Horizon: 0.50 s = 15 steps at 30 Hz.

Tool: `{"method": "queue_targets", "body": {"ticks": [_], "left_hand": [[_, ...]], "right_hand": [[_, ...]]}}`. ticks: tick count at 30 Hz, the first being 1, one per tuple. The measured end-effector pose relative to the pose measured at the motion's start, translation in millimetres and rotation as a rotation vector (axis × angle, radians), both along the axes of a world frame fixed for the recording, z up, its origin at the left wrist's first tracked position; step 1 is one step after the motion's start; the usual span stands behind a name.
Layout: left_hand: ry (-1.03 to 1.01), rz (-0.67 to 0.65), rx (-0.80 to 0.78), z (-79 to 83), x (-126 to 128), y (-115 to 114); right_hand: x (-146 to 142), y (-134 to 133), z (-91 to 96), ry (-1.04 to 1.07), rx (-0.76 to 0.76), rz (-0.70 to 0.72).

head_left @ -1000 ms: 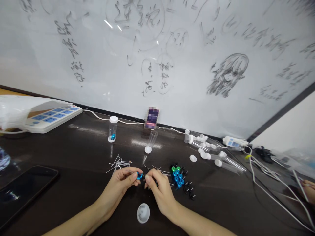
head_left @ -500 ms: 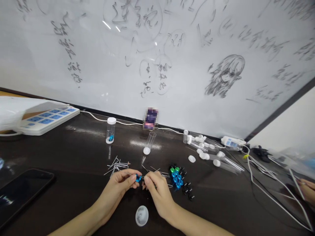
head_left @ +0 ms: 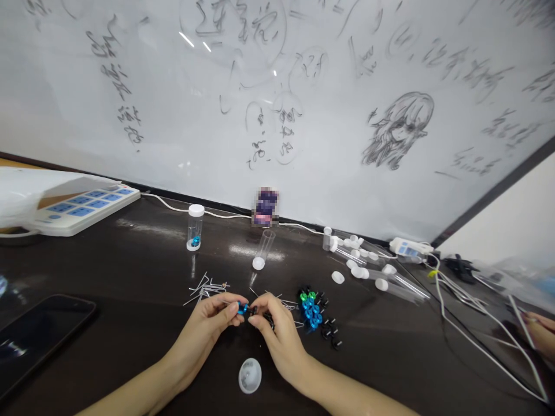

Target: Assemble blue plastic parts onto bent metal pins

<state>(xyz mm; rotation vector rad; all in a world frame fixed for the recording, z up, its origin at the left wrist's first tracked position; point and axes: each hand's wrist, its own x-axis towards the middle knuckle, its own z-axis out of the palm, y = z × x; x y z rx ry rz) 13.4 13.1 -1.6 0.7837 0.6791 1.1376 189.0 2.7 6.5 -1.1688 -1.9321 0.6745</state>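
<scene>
My left hand pinches a small blue metallic ring-like part between thumb and fingers. Facing it, my right hand grips a small black-headed screw right up against the blue part; whether the two are joined is too small to tell. To the right of my right hand lie several blue parts, green ones and black screws with metal shafts. Thin L-shaped hex keys lie behind my left hand, and more are partly hidden behind my right. A translucent round cap sits between my forearms.
Behind the hands stand a capped clear tube with blue parts inside and an uncapped tube. More tubes and white caps lie right, beside cables. Left are a phone and power strip. Another person's hand shows far right.
The black screw now shows more clearly beside the blue part, as my right fingers have shifted slightly up and left. My left hand keeps its pinch, and the objects on the table stay put.
</scene>
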Motion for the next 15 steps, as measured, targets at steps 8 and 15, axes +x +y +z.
{"method": "queue_targets", "body": {"ticks": [8, 15], "left_hand": [[0.013, -0.01, 0.002, -1.5, -0.5, -1.9], [0.008, 0.0, 0.028, -1.7, -0.5, -0.6]], "right_hand": [[-0.8, -1.3, 3.2, -0.081, -0.002, -0.002], [-1.0, 2.6, -0.6, -0.024, -0.005, -0.007]]}}
